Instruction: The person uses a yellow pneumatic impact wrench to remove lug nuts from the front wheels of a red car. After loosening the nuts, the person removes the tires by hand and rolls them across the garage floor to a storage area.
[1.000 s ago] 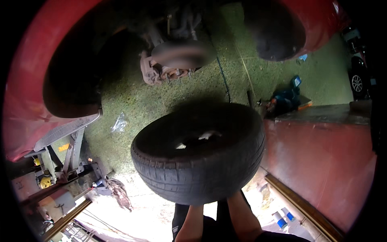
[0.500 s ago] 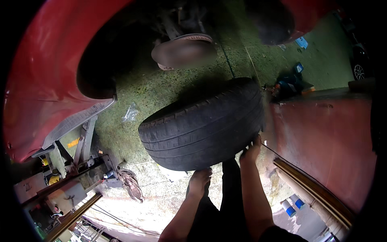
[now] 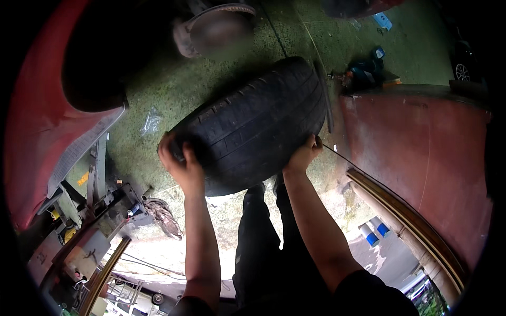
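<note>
A large black car tyre (image 3: 253,124) with a worn, grooved tread fills the middle, tilted, its tread toward me. My left hand (image 3: 182,164) grips its left end, fingers wrapped over the edge and thumb on the tread. At the lower right edge, my right hand (image 3: 303,155) holds the tyre, fingers curled partly out of sight beneath it. Beyond the tyre, a round brake disc (image 3: 221,32) shows in the dark wheel arch of a red car (image 3: 39,142). The tyre's inner side is hidden from me.
A clear plastic bag (image 3: 152,121) lies on the green speckled floor (image 3: 137,147), left of the tyre. A crumpled rag (image 3: 163,217) rests beside a metal stand (image 3: 97,168). At the right stands a reddish panel (image 3: 411,147); dark tool-like items (image 3: 366,72) lie beyond it.
My left hand has moved from the tyre's lower edge up to its left end. The tyre sits further left and higher in view, more steeply slanted; the whole view has shifted too.
</note>
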{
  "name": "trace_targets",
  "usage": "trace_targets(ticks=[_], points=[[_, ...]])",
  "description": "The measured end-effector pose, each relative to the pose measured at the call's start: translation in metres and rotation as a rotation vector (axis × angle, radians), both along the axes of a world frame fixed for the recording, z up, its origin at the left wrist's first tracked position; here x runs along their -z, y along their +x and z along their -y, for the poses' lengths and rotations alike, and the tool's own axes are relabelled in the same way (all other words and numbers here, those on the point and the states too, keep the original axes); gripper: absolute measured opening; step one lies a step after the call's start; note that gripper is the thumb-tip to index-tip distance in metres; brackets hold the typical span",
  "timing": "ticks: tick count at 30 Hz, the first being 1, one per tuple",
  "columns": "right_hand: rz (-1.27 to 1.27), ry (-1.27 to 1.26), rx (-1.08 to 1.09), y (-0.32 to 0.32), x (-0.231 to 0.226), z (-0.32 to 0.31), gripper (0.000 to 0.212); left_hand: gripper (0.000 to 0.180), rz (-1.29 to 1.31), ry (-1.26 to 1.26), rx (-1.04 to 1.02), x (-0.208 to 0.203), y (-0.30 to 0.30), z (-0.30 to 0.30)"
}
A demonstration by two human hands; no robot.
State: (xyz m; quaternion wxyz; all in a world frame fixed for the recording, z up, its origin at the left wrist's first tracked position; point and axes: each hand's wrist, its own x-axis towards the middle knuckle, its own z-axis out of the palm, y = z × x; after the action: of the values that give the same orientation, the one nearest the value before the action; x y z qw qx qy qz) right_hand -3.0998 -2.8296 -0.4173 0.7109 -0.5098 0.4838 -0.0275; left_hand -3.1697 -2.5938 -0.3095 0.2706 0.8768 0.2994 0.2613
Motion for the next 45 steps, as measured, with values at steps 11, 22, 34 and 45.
trace_targets(ticks=[11,22,34,45], points=[[-0.169,-0.349,-0.119,0.012,-0.015,0.011,0.047,0.038,-0.157,0.172,0.03,0.018,0.035,0.012],[-0.141,-0.372,-0.053,0.032,-0.027,0.023,0.05,0.047,-0.23,0.174,-0.036,0.02,0.049,0.026],[-0.166,-0.363,-0.081,0.016,-0.039,0.028,0.049,0.041,-0.292,0.266,-0.047,0.008,0.033,0.031],[-0.141,-0.48,-0.057,-0.002,-0.032,0.022,0.046,0.039,-0.277,0.281,0.001,-0.017,0.028,0.031]])
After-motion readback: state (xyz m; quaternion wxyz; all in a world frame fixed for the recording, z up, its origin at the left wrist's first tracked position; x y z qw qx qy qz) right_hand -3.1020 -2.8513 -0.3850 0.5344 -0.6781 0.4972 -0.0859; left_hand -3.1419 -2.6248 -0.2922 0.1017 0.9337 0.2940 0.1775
